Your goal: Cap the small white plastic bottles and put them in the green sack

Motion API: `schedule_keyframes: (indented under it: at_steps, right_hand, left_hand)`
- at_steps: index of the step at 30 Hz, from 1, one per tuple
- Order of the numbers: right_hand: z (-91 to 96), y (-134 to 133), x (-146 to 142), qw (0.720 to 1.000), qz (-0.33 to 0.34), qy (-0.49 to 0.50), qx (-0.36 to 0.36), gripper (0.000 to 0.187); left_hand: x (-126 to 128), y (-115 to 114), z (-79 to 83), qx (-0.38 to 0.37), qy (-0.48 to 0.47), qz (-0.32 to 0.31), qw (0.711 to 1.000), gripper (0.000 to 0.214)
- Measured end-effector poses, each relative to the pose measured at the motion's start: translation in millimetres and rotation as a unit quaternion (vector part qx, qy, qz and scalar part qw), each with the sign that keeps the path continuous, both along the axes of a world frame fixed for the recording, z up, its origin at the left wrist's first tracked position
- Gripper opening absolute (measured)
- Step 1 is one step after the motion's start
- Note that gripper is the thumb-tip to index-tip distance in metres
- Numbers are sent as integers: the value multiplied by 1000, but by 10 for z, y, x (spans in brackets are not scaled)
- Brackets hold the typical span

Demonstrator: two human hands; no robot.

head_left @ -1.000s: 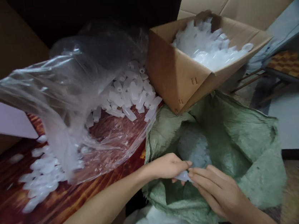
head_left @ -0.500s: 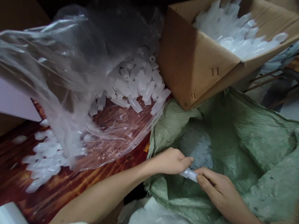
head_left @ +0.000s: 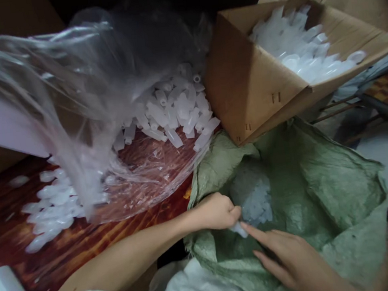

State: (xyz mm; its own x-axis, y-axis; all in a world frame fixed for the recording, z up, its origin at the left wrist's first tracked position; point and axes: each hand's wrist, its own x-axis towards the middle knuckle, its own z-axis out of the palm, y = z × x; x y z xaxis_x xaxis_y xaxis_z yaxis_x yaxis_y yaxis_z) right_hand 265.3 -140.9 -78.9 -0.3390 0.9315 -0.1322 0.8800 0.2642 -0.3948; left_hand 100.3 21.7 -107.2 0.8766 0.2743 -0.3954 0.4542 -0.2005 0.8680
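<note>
My left hand [head_left: 220, 210] is closed over the mouth of a green woven sack [head_left: 338, 185]. One end of a small translucent white plastic tube [head_left: 239, 230] sticks out from its fingers; the rest is hidden in the grip. Just to the right, my right hand [head_left: 286, 251] has its thumb and forefinger apart. Its forefinger tip is at the tube's exposed end, and I cannot tell whether it touches. Below both hands, many pale plastic pieces [head_left: 256, 203] lie inside the sack.
A clear plastic bag [head_left: 102, 81] holds many tapered white tubes [head_left: 172, 110] on the reddish wooden table [head_left: 161, 226]. More white pieces [head_left: 53, 203] lie loose at left. A tilted cardboard box [head_left: 252, 78] full of white plastic pieces [head_left: 301, 44] stands behind the sack.
My right hand has loosened its pinch on the tube, its thumb now away from the forefinger. The tube's visible part is shorter, and it stays in my left hand.
</note>
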Motion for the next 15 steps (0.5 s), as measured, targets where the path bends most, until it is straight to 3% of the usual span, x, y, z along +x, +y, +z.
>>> schedule_keyframes:
  at_steps: [3,6,10,15]
  right_hand:
    - [2,45,23,999,-32,10,5,45]
    - [19,87,-10,999,10,-3,36,44]
    - [-28,74,-64,997,28,-25,74,26]
    - [-63,37,-96,990,-61,22,129,39]
  left_hand:
    - [0,-1,-11,-20,4,-8,1000,48]
    - [-9,2,5,-54,14,-6,998,48]
    - [-17,8,52,-115,42,11,992,51]
    - [-15,10,87,-149,53,40,987,52]
